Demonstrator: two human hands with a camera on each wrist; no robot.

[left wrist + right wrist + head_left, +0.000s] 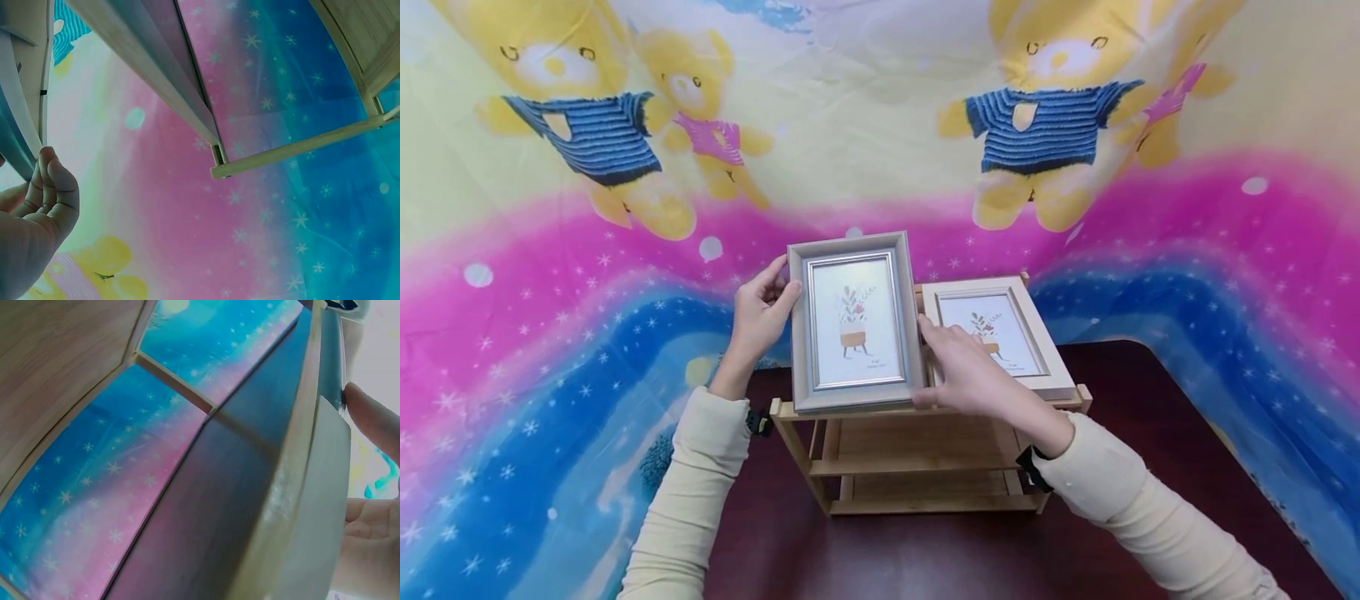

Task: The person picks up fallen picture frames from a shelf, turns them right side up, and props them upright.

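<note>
A grey picture frame (857,398) with a silver inner border and a plant print stands tilted on the left of the rack's top. My left hand (763,312) grips its left edge, thumb at the front; in the left wrist view the fingertips (49,164) meet the frame's edge. My right hand (973,371) holds its lower right edge, with the thumb near the corner. Beside it, a cream picture frame (1048,350) with a similar print lies leaning back on the rack, partly covered by my right hand.
The tiered wooden rack (917,462) stands on a dark red-brown table (895,558). Behind and around it hangs a printed cloth (850,108) with bears and snowflakes. Its lower shelves show below the frames.
</note>
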